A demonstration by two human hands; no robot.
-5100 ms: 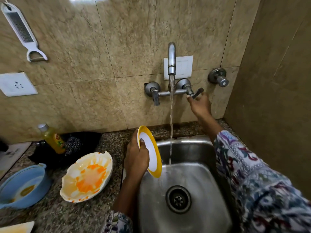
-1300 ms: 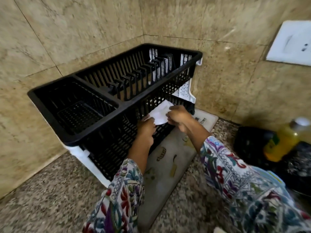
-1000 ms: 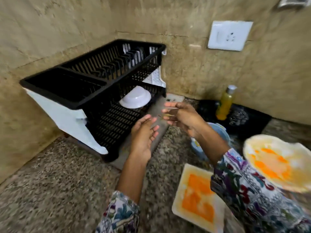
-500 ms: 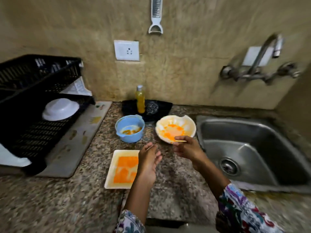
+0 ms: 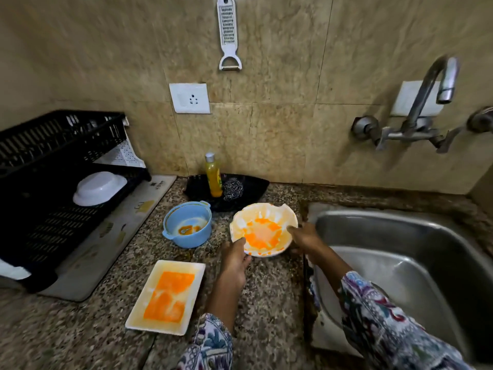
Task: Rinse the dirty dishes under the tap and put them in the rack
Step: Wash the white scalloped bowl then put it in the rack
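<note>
A wavy-rimmed white bowl (image 5: 264,231) smeared with orange sauce sits on the granite counter just left of the sink. My left hand (image 5: 234,259) grips its near-left rim and my right hand (image 5: 305,236) grips its right rim. A blue bowl (image 5: 186,224) with orange residue stands to the left of it. A white rectangular plate (image 5: 166,296) stained orange lies nearer to me. The black dish rack (image 5: 50,166) at the far left holds one upturned white plate (image 5: 100,188) on its lower tier. The steel sink (image 5: 416,265) is at the right under the tap (image 5: 432,92), from which no water runs.
A black tray (image 5: 250,186) by the wall holds a yellow soap bottle (image 5: 213,177) and a steel scrubber (image 5: 232,188). A grey mat (image 5: 106,241) lies under the rack. A wall socket (image 5: 190,98) and a hanging white grater (image 5: 228,33) are above.
Both hands left the plate in the rack, swung right across the counter and took hold of the wavy bowl's rim. The view turned from the rack toward the sink.
</note>
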